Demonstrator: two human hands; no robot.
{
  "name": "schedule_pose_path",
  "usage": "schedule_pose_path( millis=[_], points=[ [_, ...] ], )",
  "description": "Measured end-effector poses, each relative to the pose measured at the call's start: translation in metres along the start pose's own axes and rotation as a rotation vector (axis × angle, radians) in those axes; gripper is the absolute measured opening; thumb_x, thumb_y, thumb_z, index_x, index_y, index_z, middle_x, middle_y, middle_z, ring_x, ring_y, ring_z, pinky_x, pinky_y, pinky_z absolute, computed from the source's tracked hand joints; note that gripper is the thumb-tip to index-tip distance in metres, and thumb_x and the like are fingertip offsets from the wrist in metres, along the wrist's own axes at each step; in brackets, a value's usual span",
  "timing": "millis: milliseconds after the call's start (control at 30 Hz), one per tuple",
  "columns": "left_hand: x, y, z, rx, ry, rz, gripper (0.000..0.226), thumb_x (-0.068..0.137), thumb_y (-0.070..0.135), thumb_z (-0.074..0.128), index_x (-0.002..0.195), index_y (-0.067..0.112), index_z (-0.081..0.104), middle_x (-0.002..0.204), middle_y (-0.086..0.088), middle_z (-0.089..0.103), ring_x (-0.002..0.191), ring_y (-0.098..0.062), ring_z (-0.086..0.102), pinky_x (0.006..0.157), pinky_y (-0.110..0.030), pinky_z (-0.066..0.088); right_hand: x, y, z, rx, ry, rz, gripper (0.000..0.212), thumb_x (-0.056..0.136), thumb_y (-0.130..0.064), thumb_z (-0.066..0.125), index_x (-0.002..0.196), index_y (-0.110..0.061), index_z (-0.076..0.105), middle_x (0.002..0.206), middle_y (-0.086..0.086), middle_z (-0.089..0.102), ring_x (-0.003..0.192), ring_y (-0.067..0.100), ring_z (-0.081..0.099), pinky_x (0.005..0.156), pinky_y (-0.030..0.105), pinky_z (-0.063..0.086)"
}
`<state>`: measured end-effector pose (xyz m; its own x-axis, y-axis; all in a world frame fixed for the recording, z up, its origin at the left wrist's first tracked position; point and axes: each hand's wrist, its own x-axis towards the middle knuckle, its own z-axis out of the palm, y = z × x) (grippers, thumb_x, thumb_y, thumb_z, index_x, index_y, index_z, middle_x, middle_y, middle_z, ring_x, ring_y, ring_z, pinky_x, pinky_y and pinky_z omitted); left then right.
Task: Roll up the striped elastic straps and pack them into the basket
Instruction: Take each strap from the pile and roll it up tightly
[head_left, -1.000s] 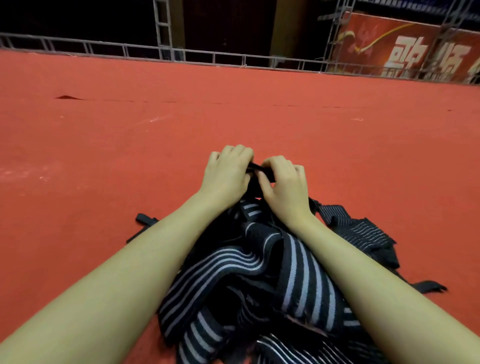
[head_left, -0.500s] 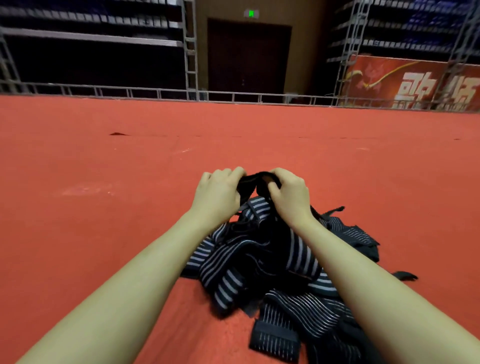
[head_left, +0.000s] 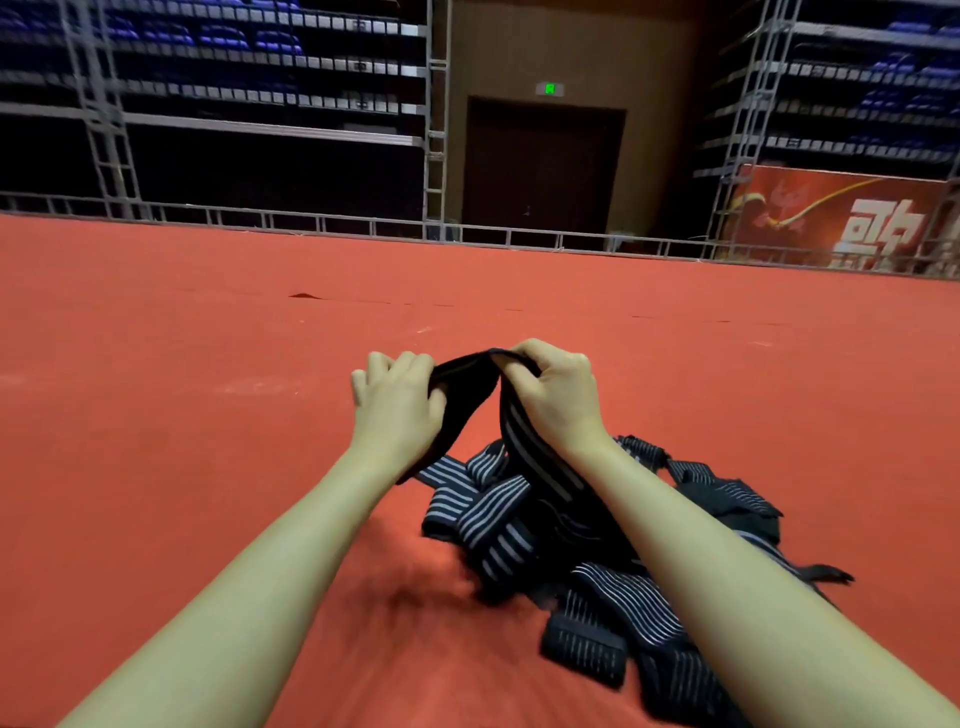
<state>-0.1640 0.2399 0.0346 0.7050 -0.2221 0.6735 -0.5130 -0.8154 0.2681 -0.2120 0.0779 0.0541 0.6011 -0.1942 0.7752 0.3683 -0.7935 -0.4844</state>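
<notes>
Strap lifted from the pile, held between both hands

Hands meet above the red floor (head_left: 156, 415). Our left hand (head_left: 397, 405) curls around the strap (head_left: 462, 387) at its plain black end; our right hand (head_left: 553, 397) pinches it at the top. From the right hand the strap's long axis runs down and toward us into the pile (head_left: 571, 545), which lies just below the right wrist. We judge rolling would start at the left hand's end. No basket is in view.
</notes>
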Motion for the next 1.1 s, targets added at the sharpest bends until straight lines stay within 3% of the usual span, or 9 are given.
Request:
schedule_pose_path(
  millis=[100, 200, 367, 467, 533, 700, 833, 1000, 1100],
  points=[
    [-0.014, -0.006, -0.014, 0.201, 0.006, -0.045, 0.018, 0.094, 0.017, 0.044, 0.106, 0.011, 0.055, 0.102, -0.008, 0.058, 0.096, -0.033, 0.049, 0.073, -0.036, 0.027, -0.018, -0.014, 0.000, -0.014, -0.054, 0.023, 0.028, 0.079, -0.030, 0.058, 0.055, -0.017, 0.054, 0.047, -0.001, 0.045, 0.052, 0.026, 0.045, 0.050, 0.034, 0.034],
    [-0.021, -0.012, -0.022, 0.206, 0.018, -0.075, 0.010, 0.093, 0.008, 0.046, 0.099, 0.008, 0.055, 0.090, -0.012, 0.054, 0.074, -0.035, 0.055, 0.052, -0.031, 0.024, -0.038, -0.016, 0.004, -0.075, -0.217, 0.078, 0.037, 0.083, -0.027, 0.062, 0.053, -0.019, 0.044, 0.050, -0.003, 0.042, 0.056, 0.023, 0.045, 0.053, 0.034, 0.032],
    [-0.028, -0.022, -0.034, 0.329, 0.038, 0.257, 0.035, 0.046, -0.008, 0.082, 0.058, 0.006, 0.052, 0.057, -0.009, 0.048, 0.048, -0.027, 0.049, 0.046, -0.026, 0.024, -0.063, -0.016, 0.022, -0.220, -0.345, 0.103, 0.022, 0.084, -0.032, 0.065, 0.096, -0.015, 0.057, 0.098, -0.003, 0.053, 0.095, 0.021, 0.055, 0.087, 0.039, 0.039],
    [-0.033, -0.026, -0.039, 0.318, -0.004, 0.470, 0.035, 0.047, -0.007, 0.083, 0.061, 0.007, 0.053, 0.060, -0.008, 0.049, 0.053, -0.027, 0.049, 0.046, -0.030, 0.036, -0.067, -0.026, 0.029, -0.143, -0.298, 0.107, 0.056, 0.082, -0.039, 0.070, 0.128, -0.018, 0.047, 0.117, -0.004, 0.054, 0.105, 0.014, 0.052, 0.092, 0.037, 0.035],
    [-0.035, -0.027, -0.040, 0.301, 0.004, 0.515, 0.033, 0.050, -0.005, 0.082, 0.065, 0.007, 0.054, 0.063, -0.008, 0.049, 0.055, -0.028, 0.050, 0.048, -0.031, 0.038, -0.065, -0.036, 0.033, -0.146, -0.334, -0.014, 0.042, 0.085, -0.032, 0.067, 0.123, -0.019, 0.055, 0.109, -0.004, 0.063, 0.101, 0.016, 0.059, 0.091, 0.038, 0.039],
    [-0.042, -0.034, -0.039, 0.326, 0.111, 0.339, 0.033, 0.052, -0.005, 0.075, 0.074, 0.010, 0.055, 0.071, -0.006, 0.051, 0.060, -0.029, 0.049, 0.052, -0.031, 0.031, -0.062, -0.048, 0.038, -0.094, -0.285, -0.073, 0.015, 0.090, -0.015, 0.053, 0.096, -0.009, 0.065, 0.089, 0.009, 0.071, 0.085, 0.035, 0.063, 0.074, 0.044, 0.048],
    [-0.047, -0.043, -0.042, 0.437, 0.224, 0.237, 0.035, 0.052, -0.008, 0.069, 0.082, 0.008, 0.060, 0.084, -0.011, 0.058, 0.063, -0.030, 0.049, 0.052, -0.032, 0.033, -0.070, -0.044, 0.031, -0.005, -0.274, 0.018, 0.014, 0.091, -0.016, 0.051, 0.095, -0.011, 0.063, 0.085, 0.006, 0.070, 0.080, 0.032, 0.062, 0.073, 0.042, 0.048],
    [-0.050, -0.044, -0.044, 0.484, 0.261, 0.108, 0.039, 0.044, -0.011, 0.070, 0.075, 0.009, 0.057, 0.073, -0.008, 0.055, 0.078, -0.031, 0.048, 0.067, -0.037, 0.030, -0.080, -0.038, 0.017, 0.050, -0.266, 0.194, 0.010, 0.089, -0.013, 0.054, 0.084, -0.018, 0.061, 0.075, 0.001, 0.065, 0.075, 0.024, 0.060, 0.073, 0.043, 0.049],
    [-0.049, -0.042, -0.043, 0.383, 0.229, 0.195, 0.039, 0.047, -0.010, 0.074, 0.077, 0.010, 0.059, 0.064, -0.005, 0.056, 0.062, -0.029, 0.057, 0.062, -0.033, 0.036, -0.085, -0.035, 0.013, 0.008, -0.304, 0.247, 0.010, 0.085, -0.012, 0.053, 0.088, -0.018, 0.061, 0.080, -0.002, 0.065, 0.080, 0.022, 0.061, 0.079, 0.043, 0.050]
  ],
)
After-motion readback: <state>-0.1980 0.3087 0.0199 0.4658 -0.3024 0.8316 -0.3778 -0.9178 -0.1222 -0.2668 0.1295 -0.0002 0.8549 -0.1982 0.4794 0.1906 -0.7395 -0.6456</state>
